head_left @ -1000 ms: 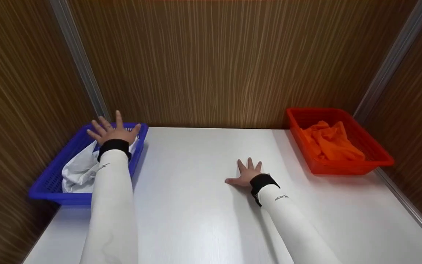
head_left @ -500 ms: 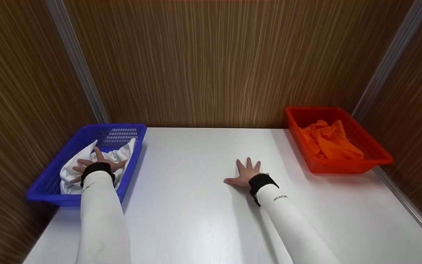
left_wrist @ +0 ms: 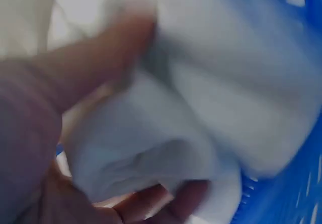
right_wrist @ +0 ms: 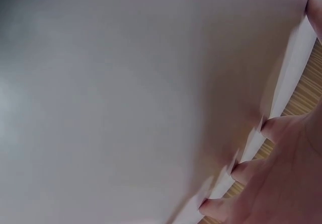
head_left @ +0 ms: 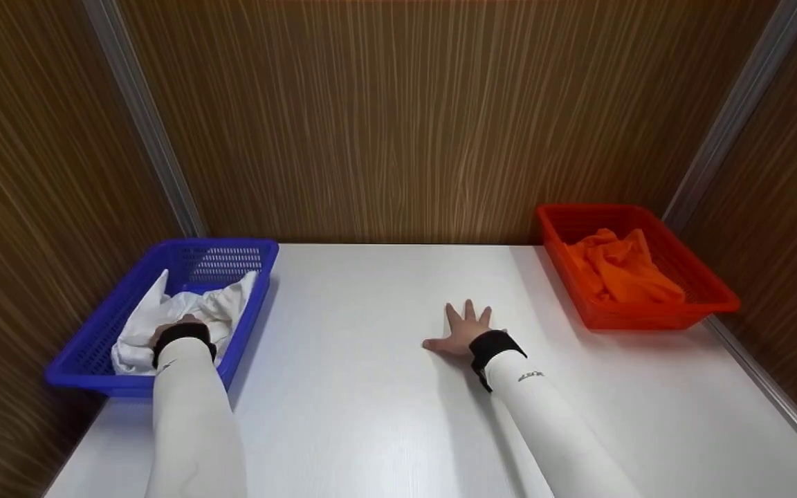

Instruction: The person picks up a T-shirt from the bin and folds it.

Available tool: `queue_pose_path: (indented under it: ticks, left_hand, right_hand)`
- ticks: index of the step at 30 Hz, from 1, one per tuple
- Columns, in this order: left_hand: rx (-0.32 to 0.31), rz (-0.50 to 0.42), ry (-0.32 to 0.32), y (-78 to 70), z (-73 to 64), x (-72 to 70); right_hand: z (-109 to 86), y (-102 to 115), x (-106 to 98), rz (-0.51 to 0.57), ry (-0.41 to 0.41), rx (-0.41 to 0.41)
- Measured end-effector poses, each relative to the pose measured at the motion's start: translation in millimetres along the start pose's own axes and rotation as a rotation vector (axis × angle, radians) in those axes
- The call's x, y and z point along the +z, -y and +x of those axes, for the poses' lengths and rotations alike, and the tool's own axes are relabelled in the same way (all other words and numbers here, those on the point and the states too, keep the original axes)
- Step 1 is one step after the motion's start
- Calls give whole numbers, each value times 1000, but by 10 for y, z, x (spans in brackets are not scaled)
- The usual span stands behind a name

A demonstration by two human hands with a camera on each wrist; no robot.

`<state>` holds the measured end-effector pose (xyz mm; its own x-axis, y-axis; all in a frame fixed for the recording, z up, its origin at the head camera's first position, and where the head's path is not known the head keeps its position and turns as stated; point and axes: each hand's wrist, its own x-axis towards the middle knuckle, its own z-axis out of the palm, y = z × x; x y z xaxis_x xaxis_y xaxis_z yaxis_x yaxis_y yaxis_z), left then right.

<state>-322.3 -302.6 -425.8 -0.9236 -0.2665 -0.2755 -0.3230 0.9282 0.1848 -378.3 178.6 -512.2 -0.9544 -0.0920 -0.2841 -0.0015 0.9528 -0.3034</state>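
In the head view a white cloth (head_left: 215, 304) lies crumpled in the blue basket (head_left: 104, 377) at the left. My left hand (head_left: 180, 324) reaches down into it, its fingers mostly hidden by the wrist and folds. The left wrist view, though blurred, shows the thumb on one side of the bunched white cloth (left_wrist: 141, 128) and curled fingers on the other, gripping it. Out on the white table (head_left: 357, 360), my right hand (head_left: 464, 333) rests with its fingers spread and holds nothing; in the right wrist view its fingertips (right_wrist: 274, 128) touch the tabletop.
A red basket (head_left: 640, 318) holding an orange cloth (head_left: 623, 266) stands at the far right of the table. Wood-grain panels (head_left: 371, 124) rise behind and on both sides. The blue basket sits close to the left panel.
My left hand has come down from above the blue basket, fingers first spread, then sunk into the white cloth, which is now bunched in its grip. My right hand has stayed in place.
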Motion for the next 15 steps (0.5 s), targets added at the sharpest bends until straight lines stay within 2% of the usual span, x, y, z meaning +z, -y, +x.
queue_pose_path:
  ticks: [3, 5, 7, 10, 15]
  left_hand:
    - [-38, -79, -70, 50, 88, -3]
    - [-101, -141, -101, 69, 154, -20]
    - [-167, -204, -160, 72, 215, -57]
    - [-226, -353, -324, 44, 284, -164]
    - [-171, -555, -648, -97, 353, -387]
  right_hand:
    - [-80, 66, -39, 10, 1, -1]
    - [-103, 81, -53, 8, 4, 4]
    - [-98, 79, -52, 8, 7, 6]
    - [-48, 61, -38, 13, 11, 13]
    - [4, 52, -37, 34, 6, 10]
